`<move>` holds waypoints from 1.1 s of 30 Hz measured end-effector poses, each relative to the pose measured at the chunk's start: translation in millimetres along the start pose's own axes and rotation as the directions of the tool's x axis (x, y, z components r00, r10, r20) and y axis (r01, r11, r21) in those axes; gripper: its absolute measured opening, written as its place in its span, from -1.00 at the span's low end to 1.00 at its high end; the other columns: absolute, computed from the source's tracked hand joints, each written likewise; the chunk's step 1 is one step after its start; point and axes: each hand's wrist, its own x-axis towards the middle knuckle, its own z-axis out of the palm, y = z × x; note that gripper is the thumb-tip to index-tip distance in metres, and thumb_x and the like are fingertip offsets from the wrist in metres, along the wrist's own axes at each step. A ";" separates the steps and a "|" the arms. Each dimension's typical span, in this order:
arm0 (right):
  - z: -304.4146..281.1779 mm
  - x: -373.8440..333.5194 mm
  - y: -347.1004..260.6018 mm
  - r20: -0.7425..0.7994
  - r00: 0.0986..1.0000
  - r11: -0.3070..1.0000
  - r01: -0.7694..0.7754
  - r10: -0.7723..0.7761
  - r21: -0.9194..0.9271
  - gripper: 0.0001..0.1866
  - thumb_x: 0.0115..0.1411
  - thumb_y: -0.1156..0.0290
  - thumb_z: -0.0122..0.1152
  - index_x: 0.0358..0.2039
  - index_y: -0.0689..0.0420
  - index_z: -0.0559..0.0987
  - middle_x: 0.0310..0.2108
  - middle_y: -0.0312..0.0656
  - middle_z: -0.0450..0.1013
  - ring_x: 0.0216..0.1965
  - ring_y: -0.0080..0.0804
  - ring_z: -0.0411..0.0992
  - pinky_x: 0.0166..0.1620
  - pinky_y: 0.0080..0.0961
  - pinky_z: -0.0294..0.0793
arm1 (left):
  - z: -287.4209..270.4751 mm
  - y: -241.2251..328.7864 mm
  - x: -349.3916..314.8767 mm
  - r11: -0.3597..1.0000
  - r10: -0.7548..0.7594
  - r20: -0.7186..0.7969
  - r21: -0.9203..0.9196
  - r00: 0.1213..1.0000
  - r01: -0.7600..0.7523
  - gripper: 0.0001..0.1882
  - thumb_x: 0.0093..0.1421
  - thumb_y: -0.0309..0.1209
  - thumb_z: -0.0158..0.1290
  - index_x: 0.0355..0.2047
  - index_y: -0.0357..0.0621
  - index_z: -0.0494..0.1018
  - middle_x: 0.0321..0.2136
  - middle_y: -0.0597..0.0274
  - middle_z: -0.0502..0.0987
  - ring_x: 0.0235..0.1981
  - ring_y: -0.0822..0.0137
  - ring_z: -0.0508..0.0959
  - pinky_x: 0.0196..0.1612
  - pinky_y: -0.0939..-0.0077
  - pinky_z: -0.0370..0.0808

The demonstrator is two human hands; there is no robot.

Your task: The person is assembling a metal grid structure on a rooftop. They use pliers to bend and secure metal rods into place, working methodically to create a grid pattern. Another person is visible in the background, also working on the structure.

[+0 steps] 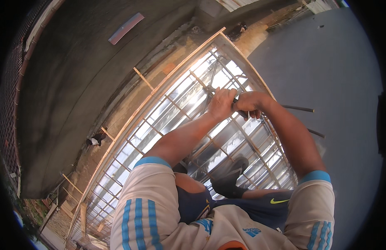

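Both my hands are wrapped round a dark bar-shaped tool (242, 113) over the steel mesh, close together near the far end of the frame. My left hand (222, 104) grips it nearer the mesh bars, and my right hand (253, 103) is closed round it just to the right. The tool's far end meets a crossing of the reinforcing bars; the exact contact is too small to make out. Beneath the rebar mesh (248, 135) lies shiny ribbed metal sheeting (156, 114). One of my dark shoes (238, 167) stands on the mesh below my hands.
A wooden edge board (130, 117) borders the mesh on the left, with short sticks (143, 79) jutting outward. Far below are a person (95, 141) at left and another (238, 30) at the top. A grey wall (326, 75) rises at right; bar ends (299, 108) protrude toward it.
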 end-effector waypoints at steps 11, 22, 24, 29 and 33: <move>7.2 13.7 -8.3 -0.515 0.831 0.851 -0.103 -0.210 -0.515 -0.74 -0.05 0.36 0.23 -0.30 0.13 0.60 -0.36 -0.12 0.56 -0.26 -0.30 0.56 -0.31 -0.32 0.52 | -22.3 12.9 31.4 0.968 -0.216 0.171 -0.094 0.961 0.234 -0.61 -0.01 -0.38 0.17 -0.16 -0.13 0.35 -0.22 0.02 0.49 -0.06 -0.02 0.42 0.04 0.15 0.36; -21.2 31.0 18.0 0.280 0.960 0.993 -0.046 0.012 0.112 -0.69 -0.03 0.15 0.10 -0.55 0.18 0.49 -0.60 -0.07 0.48 -0.69 -0.38 0.32 -0.54 -0.40 0.34 | 1.5 0.8 10.5 0.998 -0.067 0.030 -0.003 0.997 0.067 -0.51 -0.12 -0.36 0.25 -0.18 -0.12 0.31 -0.31 0.01 0.48 -0.17 -0.03 0.46 -0.02 0.07 0.35; -13.5 17.2 15.8 -0.062 0.994 0.991 0.088 -0.094 -0.101 -0.72 -0.02 0.19 0.16 -0.47 0.17 0.53 -0.59 -0.09 0.48 -0.66 -0.35 0.35 -0.54 -0.38 0.34 | -5.5 5.0 14.8 0.996 -0.077 0.054 -0.041 0.996 0.079 -0.54 -0.09 -0.32 0.24 -0.20 -0.12 0.31 -0.34 0.00 0.49 -0.20 -0.07 0.48 -0.03 0.06 0.35; 33.3 8.5 3.3 -0.594 0.505 0.485 -0.344 -0.626 -0.804 -0.89 0.05 0.41 0.13 -0.42 0.16 0.51 -0.53 -0.19 0.42 -0.47 -0.26 0.46 -0.46 -0.27 0.44 | -32.0 13.2 46.2 0.943 -0.252 0.166 -0.182 0.953 0.281 -0.60 -0.05 -0.32 0.24 -0.29 -0.17 0.31 -0.33 -0.08 0.52 -0.18 -0.15 0.47 -0.17 0.09 0.41; 14.0 3.9 -24.2 -0.534 0.738 0.598 -0.223 -0.413 -0.770 -0.80 0.03 0.37 0.18 -0.29 0.10 0.59 -0.34 -0.19 0.51 -0.31 -0.30 0.51 -0.42 -0.21 0.47 | -25.9 1.6 41.0 0.951 -0.156 0.108 -0.253 0.982 0.179 -0.61 -0.04 -0.37 0.23 -0.24 -0.17 0.34 -0.30 -0.01 0.50 -0.18 -0.11 0.46 -0.12 0.14 0.39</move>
